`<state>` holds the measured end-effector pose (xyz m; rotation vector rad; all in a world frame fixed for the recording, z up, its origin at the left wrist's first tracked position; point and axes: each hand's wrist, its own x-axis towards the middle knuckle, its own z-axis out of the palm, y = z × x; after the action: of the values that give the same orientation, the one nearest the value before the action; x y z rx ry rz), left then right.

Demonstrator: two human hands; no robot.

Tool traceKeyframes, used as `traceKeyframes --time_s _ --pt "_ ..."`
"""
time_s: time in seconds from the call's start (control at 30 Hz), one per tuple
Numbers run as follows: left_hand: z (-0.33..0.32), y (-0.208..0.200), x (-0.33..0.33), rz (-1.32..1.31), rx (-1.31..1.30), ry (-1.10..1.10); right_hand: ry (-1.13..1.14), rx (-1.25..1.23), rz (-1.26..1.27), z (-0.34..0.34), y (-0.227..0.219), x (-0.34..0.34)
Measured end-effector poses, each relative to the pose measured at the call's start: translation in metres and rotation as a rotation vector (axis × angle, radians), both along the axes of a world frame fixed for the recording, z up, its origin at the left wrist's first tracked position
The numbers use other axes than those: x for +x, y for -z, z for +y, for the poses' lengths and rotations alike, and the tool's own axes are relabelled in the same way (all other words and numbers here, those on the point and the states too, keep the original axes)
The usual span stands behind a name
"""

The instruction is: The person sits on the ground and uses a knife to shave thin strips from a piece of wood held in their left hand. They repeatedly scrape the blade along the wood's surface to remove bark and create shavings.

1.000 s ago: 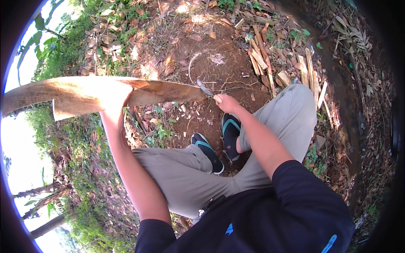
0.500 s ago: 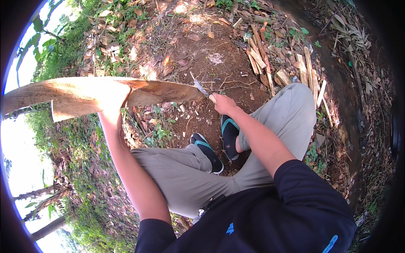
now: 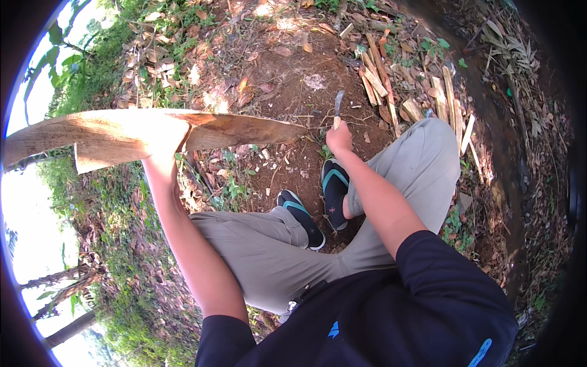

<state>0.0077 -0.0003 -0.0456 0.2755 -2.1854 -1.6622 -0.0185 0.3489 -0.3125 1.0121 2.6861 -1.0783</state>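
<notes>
A long, pale-brown piece of wood [image 3: 241, 129] stretches across from the far left, broad there and narrowing to a rough tip near the middle. My left hand [image 3: 164, 142] grips it partway along; strong sunlight bleaches the hand and its fingers are hard to make out. To the right of the tip, my right hand [image 3: 339, 138] is closed round the light handle of a small knife with a slightly curved blade [image 3: 339, 101]. The blade points away from me and stands apart from the wood.
Several split wood pieces [image 3: 376, 76] lie on the ground at the far right, with more beside my right knee. Brown soil, dry leaves and small chips lie around my shoes [image 3: 299, 217]. A dark muddy channel [image 3: 513, 202] runs along the right; green plants grow at the left.
My right hand has moved right with the knife. The blade has left the wood's tip and swung from pointing up-left to pointing away from me. My left hand and the wood have barely moved.
</notes>
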Motion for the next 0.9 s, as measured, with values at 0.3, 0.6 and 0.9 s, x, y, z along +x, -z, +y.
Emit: traceKeyframes --time_s 0.3,0.6,0.9 --pt "-0.006 0.001 -0.006 0.019 0.015 0.025 -0.776 -0.256 0.069 0.003 0.003 0.011" --pt "-0.007 0.002 -0.002 0.024 -0.055 0.032 0.229 -0.839 0.127 -0.006 -0.013 -0.016" --pt "-0.005 -0.005 0.0 -0.003 0.077 -0.01 -0.888 -0.004 -0.068 -0.007 -0.028 0.003"
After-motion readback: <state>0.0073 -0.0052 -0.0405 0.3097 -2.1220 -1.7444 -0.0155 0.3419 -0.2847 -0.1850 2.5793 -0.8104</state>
